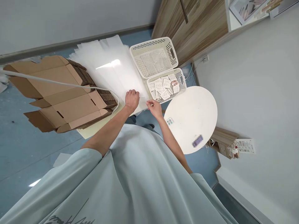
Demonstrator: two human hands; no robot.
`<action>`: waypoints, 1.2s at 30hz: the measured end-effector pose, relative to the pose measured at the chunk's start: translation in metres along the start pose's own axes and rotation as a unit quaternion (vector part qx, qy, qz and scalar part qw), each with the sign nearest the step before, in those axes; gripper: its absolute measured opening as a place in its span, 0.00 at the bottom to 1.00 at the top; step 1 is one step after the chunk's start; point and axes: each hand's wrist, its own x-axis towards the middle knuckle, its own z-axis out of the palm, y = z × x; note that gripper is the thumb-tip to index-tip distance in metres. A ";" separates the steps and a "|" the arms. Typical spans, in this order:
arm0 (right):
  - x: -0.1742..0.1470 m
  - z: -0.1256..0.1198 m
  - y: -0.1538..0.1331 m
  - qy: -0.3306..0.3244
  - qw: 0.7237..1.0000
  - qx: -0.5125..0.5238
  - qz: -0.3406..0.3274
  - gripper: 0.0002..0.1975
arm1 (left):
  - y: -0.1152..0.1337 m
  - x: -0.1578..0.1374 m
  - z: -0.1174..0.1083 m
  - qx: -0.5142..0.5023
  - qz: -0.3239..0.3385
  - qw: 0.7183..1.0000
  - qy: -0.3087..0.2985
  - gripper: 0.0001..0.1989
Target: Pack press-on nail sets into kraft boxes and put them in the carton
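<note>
A fanned stack of translucent white plastic sheets (pixel 112 71) lies on a pale yellow surface (pixel 85 132). Over the stack's near right part is my left hand (pixel 132 101), its fingers curled down and closed against the top sheet. My right hand (pixel 154 109) is closed with thumb and fingertips together at the stack's near right corner. Whether a sheet edge is pinched in either hand cannot be made out. Just beyond my right hand, a white perforated basket (pixel 183 79) holds many small printed white cards or packets (pixel 166 83).
Flattened brown cardboard boxes (pixel 74 105) are piled left, a white cable (pixel 58 83) across them. Another white basket (pixel 153 74) holds clear packets (pixel 155 60). At right stands a round white table (pixel 198 109) bearing a small printed card (pixel 170 121) and a pixelated item (pixel 197 141).
</note>
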 end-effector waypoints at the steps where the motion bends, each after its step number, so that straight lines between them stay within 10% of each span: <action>1: -0.001 -0.001 -0.001 0.002 1.000 -0.004 0.000 0.09 | 0.000 0.001 -0.001 0.009 0.000 1.000 -0.006 0.18; 16: 0.015 -0.009 -0.043 0.090 0.989 -0.057 -0.103 0.26 | 0.046 -0.054 -0.049 -0.069 0.010 0.994 0.083 0.14; 21: 0.018 -0.019 -0.056 0.050 0.994 -0.034 -0.093 0.12 | 0.065 -0.074 -0.055 -0.153 0.015 0.984 0.091 0.12; 29: -0.021 -0.050 -0.049 0.103 0.987 0.052 -0.115 0.11 | 0.059 -0.053 -0.042 -0.408 -0.213 0.884 0.084 0.37; 36: -0.082 -0.077 -0.009 0.135 0.976 0.151 -0.078 0.15 | 0.090 -0.035 -0.040 -0.500 -0.157 0.851 0.032 0.38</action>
